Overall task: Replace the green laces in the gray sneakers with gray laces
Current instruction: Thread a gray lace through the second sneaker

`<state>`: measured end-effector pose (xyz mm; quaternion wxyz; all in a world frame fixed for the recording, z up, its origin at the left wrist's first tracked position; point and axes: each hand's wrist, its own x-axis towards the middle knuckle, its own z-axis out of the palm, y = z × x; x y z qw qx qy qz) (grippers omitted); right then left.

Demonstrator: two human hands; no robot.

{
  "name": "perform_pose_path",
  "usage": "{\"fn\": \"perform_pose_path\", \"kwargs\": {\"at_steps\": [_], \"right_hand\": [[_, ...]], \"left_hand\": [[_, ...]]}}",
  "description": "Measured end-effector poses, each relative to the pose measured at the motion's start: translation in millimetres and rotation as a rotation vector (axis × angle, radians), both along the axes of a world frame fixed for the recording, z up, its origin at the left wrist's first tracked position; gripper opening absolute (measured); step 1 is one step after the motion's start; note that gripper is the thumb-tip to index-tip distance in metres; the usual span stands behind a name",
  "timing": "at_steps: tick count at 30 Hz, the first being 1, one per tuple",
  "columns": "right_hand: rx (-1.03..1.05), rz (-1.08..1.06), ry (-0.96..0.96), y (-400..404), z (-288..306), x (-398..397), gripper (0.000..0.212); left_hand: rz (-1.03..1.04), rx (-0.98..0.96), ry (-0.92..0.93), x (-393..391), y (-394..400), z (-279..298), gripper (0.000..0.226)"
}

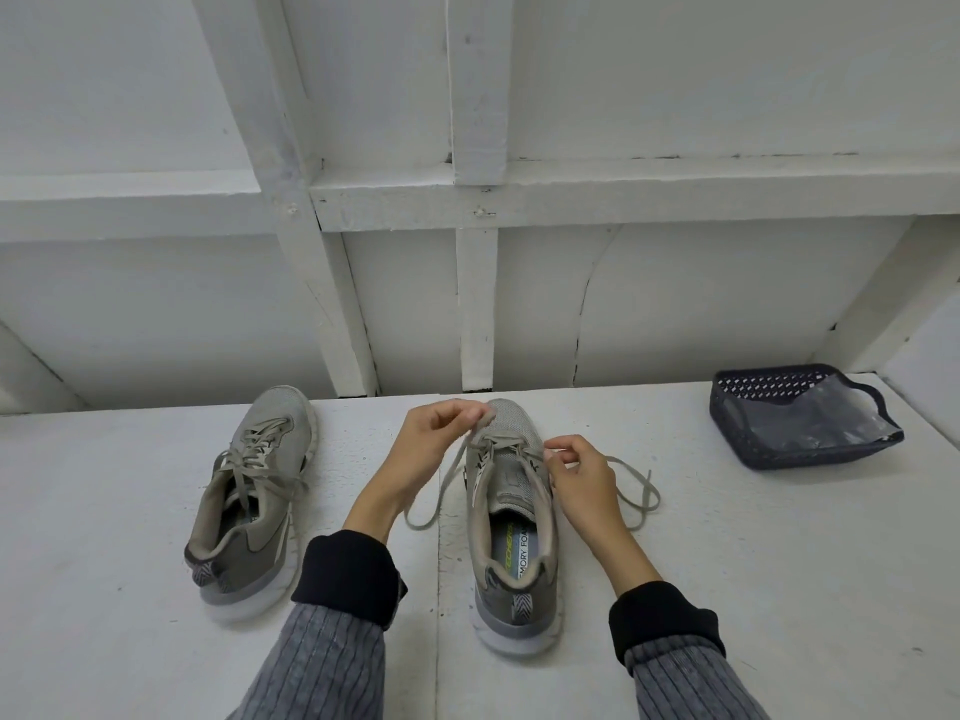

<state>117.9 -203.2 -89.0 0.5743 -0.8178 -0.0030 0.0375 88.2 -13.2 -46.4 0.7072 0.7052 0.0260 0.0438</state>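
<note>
Head view: two gray sneakers on a white table (pixel 675 563), toes pointing far. Left sneaker (pixel 249 491) is fully laced in gray, ends loose over the tongue, untouched. Right sneaker (pixel 511 511) sits between both hands, with a gray lace (pixel 447 483) through the farthest eyelets only; the nearer eyelets are empty. No green lace visible anywhere.

Left hand (pixel 434 441): fingers curled, pinching the lace's left run just above the toe-end eyelets; its free end trails near-left onto the table. Right hand (pixel 576 478): thumb and forefinger pinch the right run at the shoe's right edge; the slack loops out to the right on the table. A dark mesh basket (pixel 800 420) holding a clear pouch stands well apart, far right.

Judged stage: early lacing of the second shoe.

Risks:
- Uneven pull would leave one end short for the top eyelets. Cause: the two free lengths are not compared before crossing.
- Lace twisting flat-to-edge at an eyelet. Cause: threading without untwisting.
- Shoe sliding, since neither hand braces it.
- Skipped eyelet, fingers hide the row.
</note>
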Motion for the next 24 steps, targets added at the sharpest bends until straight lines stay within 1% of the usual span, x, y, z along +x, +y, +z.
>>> {"fn": "perform_pose_path", "kwargs": {"at_steps": [3,7,9,10,13,15,17,21,22,24], "right_hand": [[0.033,0.008,-0.017,2,7,-2,0.011],[0.151,0.013,-0.027,9,19,-4,0.012],[0.201,0.038,0.007,14,25,-6,0.012],[0.222,0.058,0.037,16,27,-7,0.014],[0.205,0.160,0.118,22,32,-10,0.032],[0.187,0.177,0.122,26,33,-12,0.038],[0.186,0.147,0.121,29,34,-10,0.035],[0.274,0.083,0.204,27,41,-3,0.020],[0.232,0.117,0.164,24,41,-2,0.016],[0.029,0.247,0.002,18,40,0,0.006]], "left_hand": [[0.072,0.112,-0.035,1,-5,-2,0.014],[0.140,0.347,-0.062,-1,-11,-11,0.023],[0.198,0.403,-0.086,-2,-15,-14,0.019],[0.219,0.424,-0.101,-2,-17,-15,0.015],[0.238,0.465,-0.133,-4,-19,-17,0.009],[0.233,0.468,-0.147,-4,-19,-16,0.009],[0.223,0.472,-0.159,-4,-18,-16,0.010],[0.242,0.419,-0.140,-2,-11,-17,0.021],[0.245,0.432,-0.134,-2,-8,-17,0.022],[0.222,0.483,-0.117,1,-2,-16,0.022]]}}
